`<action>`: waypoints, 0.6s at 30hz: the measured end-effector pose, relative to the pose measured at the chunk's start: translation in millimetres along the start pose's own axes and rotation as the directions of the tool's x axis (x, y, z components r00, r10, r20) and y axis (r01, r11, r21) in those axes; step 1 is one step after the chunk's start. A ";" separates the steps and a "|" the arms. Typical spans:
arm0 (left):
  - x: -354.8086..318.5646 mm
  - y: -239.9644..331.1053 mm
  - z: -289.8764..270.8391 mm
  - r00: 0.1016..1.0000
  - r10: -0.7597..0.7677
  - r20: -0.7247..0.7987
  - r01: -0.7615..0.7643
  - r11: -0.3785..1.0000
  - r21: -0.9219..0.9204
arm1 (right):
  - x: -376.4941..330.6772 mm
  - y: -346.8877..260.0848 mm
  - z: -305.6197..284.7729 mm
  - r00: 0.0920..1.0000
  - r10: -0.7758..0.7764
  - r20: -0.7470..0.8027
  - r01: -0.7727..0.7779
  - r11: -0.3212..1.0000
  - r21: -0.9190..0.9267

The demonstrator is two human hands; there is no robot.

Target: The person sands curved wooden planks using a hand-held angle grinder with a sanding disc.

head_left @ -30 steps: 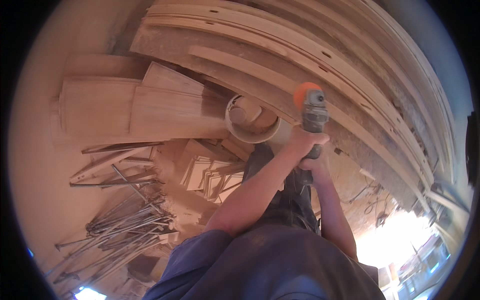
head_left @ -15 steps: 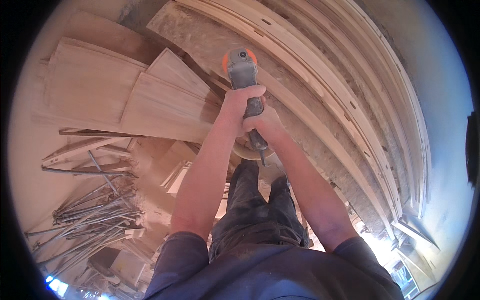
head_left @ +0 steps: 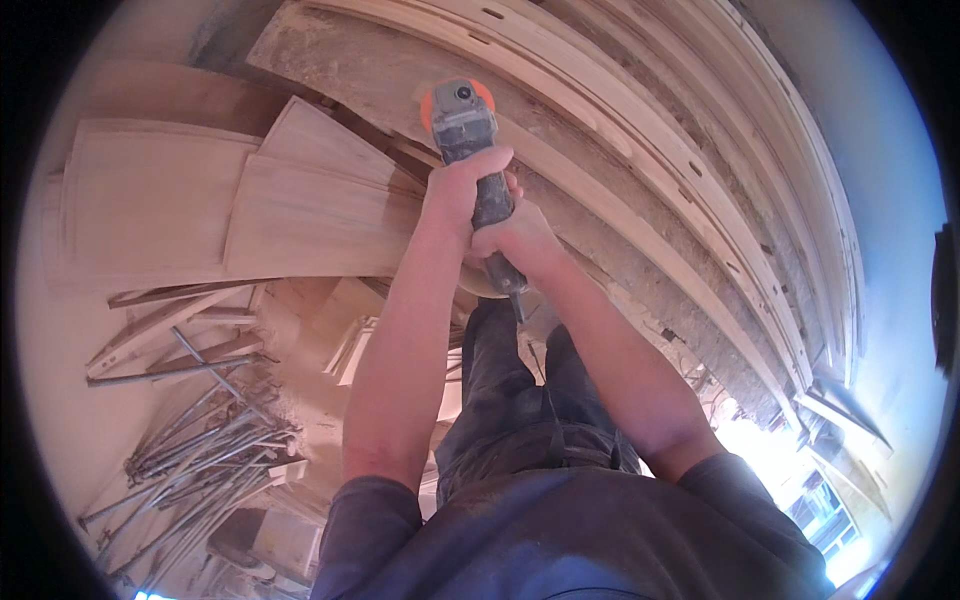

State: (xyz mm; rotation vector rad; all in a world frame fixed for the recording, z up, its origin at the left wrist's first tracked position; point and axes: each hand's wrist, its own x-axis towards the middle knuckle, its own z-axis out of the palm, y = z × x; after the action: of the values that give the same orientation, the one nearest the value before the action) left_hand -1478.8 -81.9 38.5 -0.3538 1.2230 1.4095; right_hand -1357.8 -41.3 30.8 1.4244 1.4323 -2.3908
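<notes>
Keep your left hand [head_left: 462, 190] and right hand [head_left: 520, 240] clenched around the grey angle grinder with orange guard [head_left: 466, 125], held far-centre, its disc flat on the long curved wooden plank [head_left: 620, 215] right of the stacked pale boards [head_left: 200, 215].

Flat wooden boards [head_left: 200, 215] lie left, with a heap of metal rods [head_left: 195, 450] below them.
</notes>
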 end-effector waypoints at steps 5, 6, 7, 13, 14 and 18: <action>-11.8 -50.8 10.1 0.995 -0.063 0.078 0.060 0.997 0.043 | -41.9 28.1 -24.2 0.992 0.066 -0.103 -0.070 0.997 -0.033; -16.2 -59.7 14.5 0.996 -0.057 0.073 0.052 0.996 0.066 | -50.0 31.4 -31.4 0.992 0.096 -0.078 -0.098 0.995 -0.021; -20.3 -68.5 19.2 0.996 -0.051 0.069 0.044 0.995 0.089 | -58.0 34.3 -38.7 0.991 0.126 -0.053 -0.126 0.992 -0.008; -32.6 -118.8 38.2 0.990 -0.118 0.082 0.104 0.982 0.158 | -94.2 76.0 -71.6 0.990 0.033 -0.136 -0.028 0.999 0.042; -36.6 -125.0 45.1 0.990 -0.119 0.078 0.104 0.980 0.170 | -98.9 78.9 -77.2 0.991 0.024 -0.133 -0.014 0.997 0.079; -50.9 -164.2 73.7 0.989 -0.131 0.061 0.114 0.968 0.222 | -134.7 94.2 -109.3 0.976 0.016 -0.217 -0.006 0.999 0.048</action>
State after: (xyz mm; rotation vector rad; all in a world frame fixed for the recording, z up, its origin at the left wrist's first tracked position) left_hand -1292.0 -87.0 33.9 -0.2179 1.2580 1.1598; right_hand -1163.4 -74.0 41.5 1.7483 1.4118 -2.3382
